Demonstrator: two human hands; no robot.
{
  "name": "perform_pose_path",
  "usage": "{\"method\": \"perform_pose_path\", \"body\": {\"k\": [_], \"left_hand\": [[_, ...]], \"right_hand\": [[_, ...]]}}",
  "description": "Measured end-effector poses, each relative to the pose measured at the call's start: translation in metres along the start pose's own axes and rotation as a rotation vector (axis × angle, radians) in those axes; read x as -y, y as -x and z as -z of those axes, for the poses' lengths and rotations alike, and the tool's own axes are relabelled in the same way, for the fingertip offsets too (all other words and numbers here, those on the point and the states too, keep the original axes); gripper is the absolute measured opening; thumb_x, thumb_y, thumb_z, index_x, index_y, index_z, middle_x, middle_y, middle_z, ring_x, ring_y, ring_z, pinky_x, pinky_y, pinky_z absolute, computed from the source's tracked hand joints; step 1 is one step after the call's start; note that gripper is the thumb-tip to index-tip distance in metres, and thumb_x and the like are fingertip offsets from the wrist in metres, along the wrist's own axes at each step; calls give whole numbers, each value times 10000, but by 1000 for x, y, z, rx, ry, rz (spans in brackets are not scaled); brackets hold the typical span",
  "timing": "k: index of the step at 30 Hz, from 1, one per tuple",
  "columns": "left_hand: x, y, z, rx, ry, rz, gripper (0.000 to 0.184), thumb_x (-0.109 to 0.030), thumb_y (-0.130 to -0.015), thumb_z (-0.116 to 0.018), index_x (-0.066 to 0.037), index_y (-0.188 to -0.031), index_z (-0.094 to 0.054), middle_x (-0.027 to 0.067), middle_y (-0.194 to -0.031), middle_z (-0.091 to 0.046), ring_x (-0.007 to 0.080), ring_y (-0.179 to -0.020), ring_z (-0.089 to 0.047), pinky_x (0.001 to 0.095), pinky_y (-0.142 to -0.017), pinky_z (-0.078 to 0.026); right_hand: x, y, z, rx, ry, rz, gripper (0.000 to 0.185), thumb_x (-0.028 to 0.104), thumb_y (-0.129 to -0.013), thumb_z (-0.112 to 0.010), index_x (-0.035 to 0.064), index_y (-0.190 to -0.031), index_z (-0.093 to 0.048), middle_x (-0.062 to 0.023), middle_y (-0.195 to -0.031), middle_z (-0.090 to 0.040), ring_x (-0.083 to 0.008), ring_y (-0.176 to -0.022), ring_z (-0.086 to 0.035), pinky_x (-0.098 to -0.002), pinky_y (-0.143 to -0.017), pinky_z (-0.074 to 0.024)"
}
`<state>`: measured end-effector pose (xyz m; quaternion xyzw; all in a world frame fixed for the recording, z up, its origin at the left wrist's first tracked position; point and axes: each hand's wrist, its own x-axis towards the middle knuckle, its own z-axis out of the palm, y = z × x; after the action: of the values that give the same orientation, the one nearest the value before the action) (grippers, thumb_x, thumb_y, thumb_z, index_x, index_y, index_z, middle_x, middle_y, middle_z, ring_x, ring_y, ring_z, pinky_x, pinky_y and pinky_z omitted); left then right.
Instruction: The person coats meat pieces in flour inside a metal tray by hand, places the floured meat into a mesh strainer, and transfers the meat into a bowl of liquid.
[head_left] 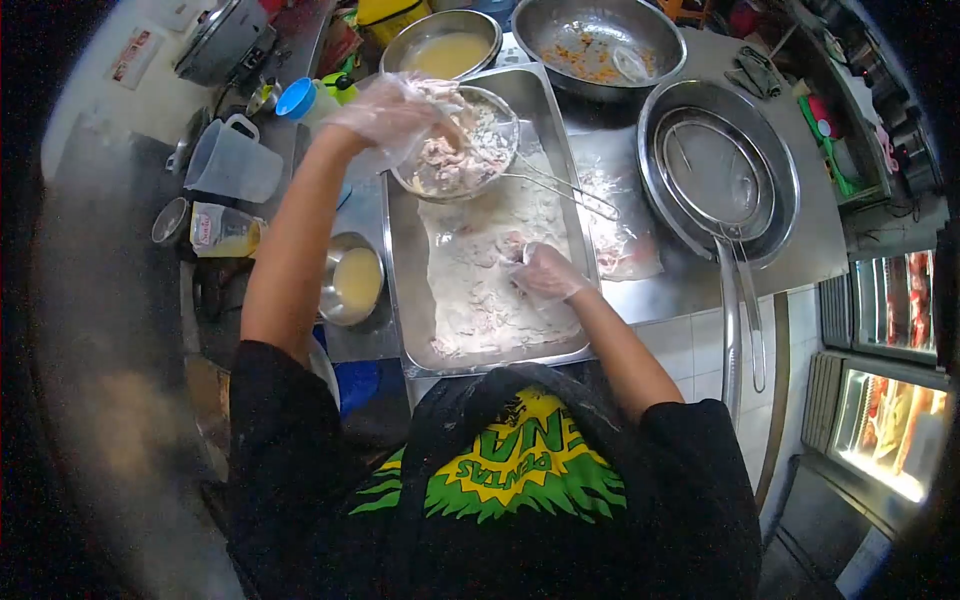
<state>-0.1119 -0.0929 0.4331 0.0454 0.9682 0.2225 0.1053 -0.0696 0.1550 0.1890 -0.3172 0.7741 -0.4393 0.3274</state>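
Observation:
My left hand (388,112), in a clear plastic glove, reaches over a wire strainer (513,150) filled with flour-coated meat pieces (455,165). Its fingers are bent around some of those pieces, partly hidden by the glove. The strainer rests over the far end of a steel tray (408,300), its handle pointing right. A white layer of flour (470,320) with coated pieces in it covers the tray. Lower in the tray, my gloved right hand (550,274) has its fingers curled at the flour, against a pale lump; what is inside the fingers is hidden.
A bowl of yellowish liquid (357,282) stands left of the tray, near a clear measuring jug (235,165). Behind are another liquid-filled bowl (445,52) and a large pan (610,45). On the right, a strainer (715,175) lies inside a steel pan (785,190). A plastic bag (625,235) borders the tray.

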Motion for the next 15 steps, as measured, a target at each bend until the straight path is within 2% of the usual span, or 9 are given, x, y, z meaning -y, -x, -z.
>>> {"method": "perform_pose_path", "body": {"k": [1, 2, 4, 5, 7, 11, 13, 15], "left_hand": [[24, -17, -11, -49, 123, 61, 245, -218, -772, -623, -106, -985, -667, 117, -923, -656, 232, -854, -611, 337, -747, -472], [37, -29, -22, -48, 123, 58, 245, -218, -772, -623, -106, -985, -667, 117, -923, -656, 232, -854, -611, 337, -747, -472], [46, -48, -35, -148, -115, 191, 447, -309, -710, -698, -35, -1044, -584, 176, -913, -629, 250, -808, -588, 353, -735, -458], [44, -55, -37, -146, -111, 187, 447, -309, -710, -698, -35, -1044, -584, 176, -913, -629, 250, -808, -588, 353, -735, -458], [44, -64, -42, -39, -314, 290, 472, -266, -766, -691, -2, -1124, -536, 195, -994, -621, 241, -907, -595, 357, -807, -463], [53, -71, -54, -128, -109, 226, 387, -223, -784, -663, 0, -1073, -537, 185, -998, -624, 253, -914, -601, 365, -790, -466], [60, -77, -56, 27, -315, 58, 366, -182, -772, -669, 2, -1053, -523, 166, -957, -624, 246, -912, -590, 359, -769, -471], [127, -101, -79, 14, -289, 73, 365, -186, -792, -639, 2, -1079, -516, 166, -955, -617, 237, -931, -582, 355, -792, -464]], "right_hand": [[-31, -8, -13, 18, -50, 133, 231, 192, -777, -638, 5, -911, -613, -79, -725, -627, -131, -642, -572, -296, -606, -460], [-41, -9, -19, 15, -50, 131, 231, 192, -777, -638, 5, -911, -613, -79, -725, -627, -131, -642, -572, -296, -606, -460], [-50, -3, -26, -105, 90, 187, 245, 172, -772, -632, -5, -939, -610, -139, -772, -642, -191, -686, -606, -322, -645, -473], [4, 14, -1, -19, -16, 50, 267, 184, -772, -635, 2, -965, -611, -183, -834, -646, -238, -755, -627, -340, -696, -479], [-12, 13, -7, -18, 55, 54, 265, 189, -774, -635, 10, -968, -614, -188, -850, -646, -252, -774, -627, -343, -708, -478], [-28, 5, -21, -51, 112, 54, 250, 197, -778, -640, 25, -958, -621, -170, -866, -652, -269, -777, -622, -343, -718, -474], [-43, 0, -28, -29, 108, 65, 242, 201, -781, -636, 28, -950, -622, -173, -865, -649, -272, -767, -616, -347, -712, -471], [-48, 0, -29, -1, 106, 77, 235, 204, -785, -632, 30, -942, -624, -177, -863, -646, -275, -756, -610, -350, -706, -468]]}}
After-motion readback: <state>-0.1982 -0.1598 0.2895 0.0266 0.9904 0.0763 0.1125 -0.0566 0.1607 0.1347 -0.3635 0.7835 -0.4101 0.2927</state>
